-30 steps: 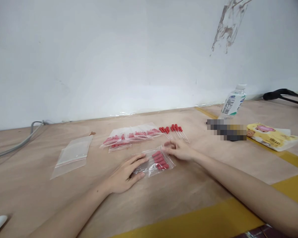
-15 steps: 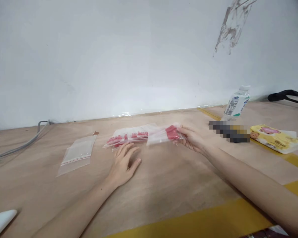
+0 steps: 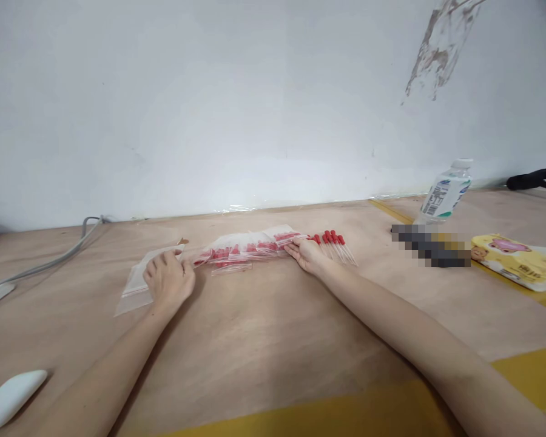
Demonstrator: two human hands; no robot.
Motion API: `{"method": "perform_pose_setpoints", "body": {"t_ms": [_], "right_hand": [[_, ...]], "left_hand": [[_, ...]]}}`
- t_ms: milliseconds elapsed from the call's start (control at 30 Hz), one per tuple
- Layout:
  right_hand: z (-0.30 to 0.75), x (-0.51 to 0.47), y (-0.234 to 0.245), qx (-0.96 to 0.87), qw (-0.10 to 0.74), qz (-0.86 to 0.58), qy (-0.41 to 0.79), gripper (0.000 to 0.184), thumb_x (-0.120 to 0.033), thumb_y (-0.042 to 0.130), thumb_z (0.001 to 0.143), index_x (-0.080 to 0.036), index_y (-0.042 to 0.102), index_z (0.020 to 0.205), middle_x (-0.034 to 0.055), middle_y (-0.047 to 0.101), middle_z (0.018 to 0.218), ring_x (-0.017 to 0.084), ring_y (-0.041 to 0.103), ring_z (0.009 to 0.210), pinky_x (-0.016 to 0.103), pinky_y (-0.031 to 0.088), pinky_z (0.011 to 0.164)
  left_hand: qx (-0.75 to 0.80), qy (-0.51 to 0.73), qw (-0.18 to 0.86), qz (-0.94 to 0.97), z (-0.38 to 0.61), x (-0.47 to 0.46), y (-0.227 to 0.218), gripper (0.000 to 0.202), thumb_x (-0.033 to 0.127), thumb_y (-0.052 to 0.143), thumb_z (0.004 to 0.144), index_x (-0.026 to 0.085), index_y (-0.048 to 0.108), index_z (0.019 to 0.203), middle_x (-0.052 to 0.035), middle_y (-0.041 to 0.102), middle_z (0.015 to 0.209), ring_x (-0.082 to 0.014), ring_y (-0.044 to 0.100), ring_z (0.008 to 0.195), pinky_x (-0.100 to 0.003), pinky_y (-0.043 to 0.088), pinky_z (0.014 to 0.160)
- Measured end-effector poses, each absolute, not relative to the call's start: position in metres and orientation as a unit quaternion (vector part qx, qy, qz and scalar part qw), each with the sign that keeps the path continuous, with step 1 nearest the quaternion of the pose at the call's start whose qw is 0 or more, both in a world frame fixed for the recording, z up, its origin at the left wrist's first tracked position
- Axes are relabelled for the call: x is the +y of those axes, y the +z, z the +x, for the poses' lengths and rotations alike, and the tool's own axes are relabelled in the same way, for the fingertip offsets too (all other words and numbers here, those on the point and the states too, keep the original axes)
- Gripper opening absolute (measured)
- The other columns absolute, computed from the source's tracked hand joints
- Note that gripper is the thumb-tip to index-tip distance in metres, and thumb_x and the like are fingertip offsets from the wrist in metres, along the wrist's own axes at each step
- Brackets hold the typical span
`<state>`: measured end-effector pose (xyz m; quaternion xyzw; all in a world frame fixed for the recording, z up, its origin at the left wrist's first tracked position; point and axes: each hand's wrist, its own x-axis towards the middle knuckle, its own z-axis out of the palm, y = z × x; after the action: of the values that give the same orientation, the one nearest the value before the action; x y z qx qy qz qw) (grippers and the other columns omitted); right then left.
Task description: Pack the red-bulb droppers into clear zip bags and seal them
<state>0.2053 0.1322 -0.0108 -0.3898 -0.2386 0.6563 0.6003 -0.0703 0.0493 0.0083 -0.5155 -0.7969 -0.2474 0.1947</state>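
Note:
My left hand (image 3: pixel 169 280) rests over the flat clear zip bags (image 3: pixel 134 290) on the left, its fingers curled down onto them and the fingertips partly hidden. In the middle lies an overlapping row of zip bags (image 3: pixel 241 247) with red pieces inside. At the right end of that row, my right hand (image 3: pixel 306 255) has its fingers on a filled zip bag (image 3: pixel 286 235); its thumb is mostly hidden. Just beyond this wrist, several thin pale sticks with red bulb-like ends (image 3: pixel 333 240) lie side by side on the table.
A clear bottle (image 3: pixel 446 191) leans near the wall, behind a blurred dark object (image 3: pixel 430 246) and a yellow tissue pack (image 3: pixel 516 261). Grey cable (image 3: pixel 68 252) runs along the left. A white rounded object (image 3: pixel 13 400) lies front left; yellow tape (image 3: pixel 300 419) crosses the front.
My right hand has brought the filled bag left and down onto the row's right end, uncovering the red-ended sticks. My left hand has moved left from the row to the flat clear bags.

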Motion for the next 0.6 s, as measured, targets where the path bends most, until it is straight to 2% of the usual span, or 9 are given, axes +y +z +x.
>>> {"method": "perform_pose_setpoints", "body": {"t_ms": [133,233,300,367,433,533,600], "right_hand": [[0.199,0.133,-0.014,-0.25,0.592,-0.386,0.662,0.014,-0.005,0.049,0.074,-0.019,0.051,0.079,0.0012,0.062,0.077,0.01,0.062,0.08,0.026,0.053,0.08],[0.188,0.133,-0.013,-0.268,0.585,-0.371,0.67,0.013,-0.007,0.049,0.074,-0.019,0.051,0.077,0.0017,0.063,0.081,0.011,0.063,0.082,0.028,0.052,0.082],[0.183,0.13,-0.011,-0.282,0.578,-0.36,0.675,0.012,-0.007,0.048,0.074,-0.019,0.052,0.075,0.0019,0.064,0.082,0.011,0.063,0.083,0.029,0.051,0.084],[0.182,0.125,-0.009,-0.296,0.573,-0.352,0.679,0.011,-0.009,0.05,0.074,-0.019,0.053,0.073,0.0021,0.064,0.083,0.011,0.063,0.084,0.027,0.049,0.085],[0.186,0.117,-0.008,-0.306,0.569,-0.344,0.681,0.008,-0.011,0.053,0.073,-0.018,0.055,0.072,0.0024,0.064,0.084,0.011,0.062,0.084,0.026,0.048,0.085],[0.203,0.103,-0.008,-0.381,0.555,-0.365,0.644,0.003,-0.016,0.06,0.07,-0.017,0.057,0.07,0.0034,0.064,0.079,0.012,0.062,0.078,0.026,0.049,0.08],[0.222,0.097,-0.009,-0.481,0.535,-0.414,0.557,0.007,-0.022,0.06,0.069,-0.016,0.058,0.071,0.0035,0.063,0.073,0.012,0.061,0.068,0.027,0.05,0.071]], "left_hand": [[-0.825,-0.162,0.157,-0.518,-0.094,0.059,-0.003,0.044,0.031,0.029,0.089,0.005,0.044,0.121,-0.022,0.045,0.123,-0.0365,0.034,0.12,-0.051,0.024,0.098],[-0.856,-0.102,0.11,-0.495,-0.11,0.065,-0.011,0.055,0.039,0.03,0.088,-0.004,0.042,0.12,-0.0307,0.042,0.123,-0.0418,0.035,0.119,-0.051,0.029,0.094],[-0.858,-0.088,0.095,-0.497,-0.12,0.069,-0.013,0.057,0.039,0.034,0.087,-0.008,0.044,0.116,-0.0337,0.044,0.12,-0.0432,0.04,0.115,-0.05,0.034,0.09],[-0.846,-0.08,0.085,-0.52,-0.129,0.072,-0.014,0.048,0.034,0.038,0.085,-0.007,0.052,0.106,-0.0314,0.052,0.112,-0.0417,0.047,0.109,-0.047,0.039,0.086],[-0.831,-0.073,0.073,-0.546,-0.137,0.073,-0.012,0.033,0.027,0.042,0.082,-0.001,0.06,0.087,-0.0255,0.06,0.099,-0.0389,0.055,0.099,-0.043,0.043,0.081],[-0.816,-0.082,0.075,-0.568,-0.146,0.071,-0.007,0.022,0.02,0.047,0.077,0.008,0.058,0.062,-0.0167,0.064,0.076,-0.0372,0.061,0.086,-0.043,0.046,0.074],[-0.808,-0.101,0.088,-0.574,-0.149,0.069,-0.002,0.023,0.018,0.047,0.075,0.01,0.053,0.054,-0.0125,0.062,0.066,-0.0373,0.062,0.081,-0.045,0.047,0.068]]}}
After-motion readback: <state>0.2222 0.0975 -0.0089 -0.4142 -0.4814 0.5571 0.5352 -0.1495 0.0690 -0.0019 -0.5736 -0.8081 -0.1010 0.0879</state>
